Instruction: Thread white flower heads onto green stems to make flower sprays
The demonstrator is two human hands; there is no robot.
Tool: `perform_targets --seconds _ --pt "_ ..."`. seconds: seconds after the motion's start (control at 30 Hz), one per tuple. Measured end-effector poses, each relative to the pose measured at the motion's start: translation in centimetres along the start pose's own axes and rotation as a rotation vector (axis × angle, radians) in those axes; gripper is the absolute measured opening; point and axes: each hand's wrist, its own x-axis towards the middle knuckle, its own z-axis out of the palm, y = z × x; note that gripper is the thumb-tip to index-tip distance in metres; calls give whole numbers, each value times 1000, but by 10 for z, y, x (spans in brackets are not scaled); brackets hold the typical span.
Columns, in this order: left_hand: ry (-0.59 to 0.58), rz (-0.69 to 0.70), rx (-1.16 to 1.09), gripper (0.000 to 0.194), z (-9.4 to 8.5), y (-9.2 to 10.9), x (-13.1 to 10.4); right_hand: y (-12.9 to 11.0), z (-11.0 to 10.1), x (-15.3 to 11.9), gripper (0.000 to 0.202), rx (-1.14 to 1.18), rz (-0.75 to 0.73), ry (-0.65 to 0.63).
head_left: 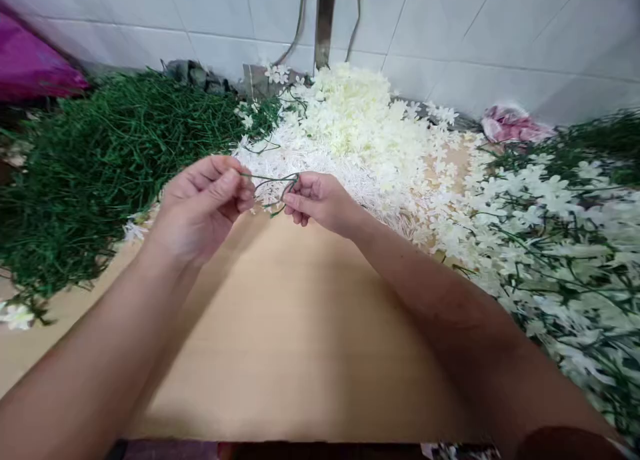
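Note:
Between my two hands runs a thin green artificial flower stem [271, 179] with small branches, held above the wooden table [280, 327]. My left hand [207, 203] pinches one end between thumb and fingers. On the other side my right hand [317, 200] grips the branching part, its fingers closed. No blossom shows on the stem. Just behind the hands lie a heap of thin white pieces [320, 170] and a mound of cream-white petal blossoms [370, 113].
A big pile of green stems [110, 160] covers the left side. To the right lie stems bearing white flowers [560, 247]. Near the tiled wall [450, 33] are a pink-and-white plastic bag [515, 123] and, far left, a magenta bag [37, 57]. The table's front edge is close.

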Motion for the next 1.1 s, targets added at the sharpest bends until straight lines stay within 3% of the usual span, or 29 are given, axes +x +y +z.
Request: perform_targets --seconds 0.07,0.13,0.23,0.3,0.37,0.43,0.53,0.7,0.8,0.93,1.1 --pt "19 53 -94 2 1 9 0 3 -3 1 18 25 -1 93" --pt "34 82 -134 17 3 17 -1 4 -3 1 16 -7 20 125" --pt "51 78 -85 35 5 26 -4 3 -1 0 8 -158 96 54" --pt "14 57 -35 31 5 28 -5 -3 -5 -3 8 -364 72 13" --pt "-63 40 11 15 4 26 -6 -14 -18 -8 13 -642 15 86" --pt "-170 7 103 7 3 20 -6 -27 -36 -14 4 -913 79 129" --pt "-332 -127 412 20 7 5 -10 -42 -55 -22 12 -1148 293 -89" --pt "-559 -357 894 14 21 -26 -25 -39 -40 -25 10 -1407 371 -175" --pt "-652 -325 1091 17 25 -36 -31 -35 -31 -24 19 -1431 356 -193" --pt "-646 -264 1125 18 28 -40 -34 -34 -40 -22 23 -1360 336 -190" --pt "-629 -160 1086 22 33 -33 -43 -34 -60 -19 16 -887 115 -106"
